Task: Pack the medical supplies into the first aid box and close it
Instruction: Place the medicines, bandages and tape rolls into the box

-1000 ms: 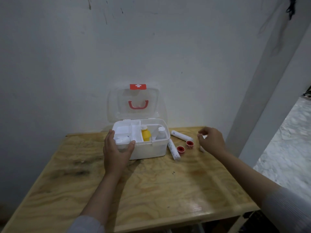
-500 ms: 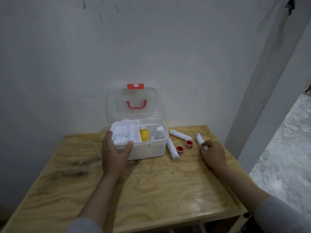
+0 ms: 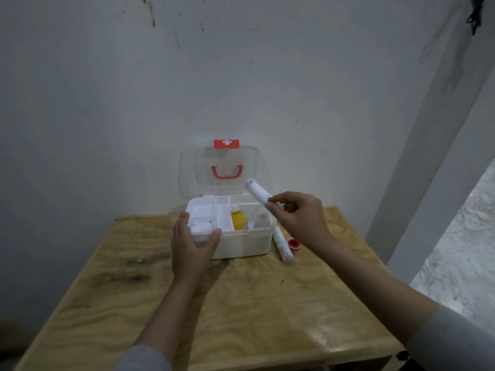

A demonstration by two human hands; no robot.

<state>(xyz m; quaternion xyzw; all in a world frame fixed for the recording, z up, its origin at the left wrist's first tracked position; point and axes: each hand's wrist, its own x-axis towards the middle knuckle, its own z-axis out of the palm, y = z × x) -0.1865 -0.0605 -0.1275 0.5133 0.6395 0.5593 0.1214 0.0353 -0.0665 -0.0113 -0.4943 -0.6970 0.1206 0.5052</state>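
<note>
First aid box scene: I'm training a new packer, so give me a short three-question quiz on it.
1. True or false: the lid of the box is shut.
2. What does the right hand hold? A) yellow bottle B) white roll C) red tape
3. Fill in: the left hand grips the box at its front ____ corner.

Key:
1. False; the lid stands open against the wall.
2. B; the white roll is held above the box, while the yellow bottle sits inside and the red tape lies on the table.
3. Left.
</note>
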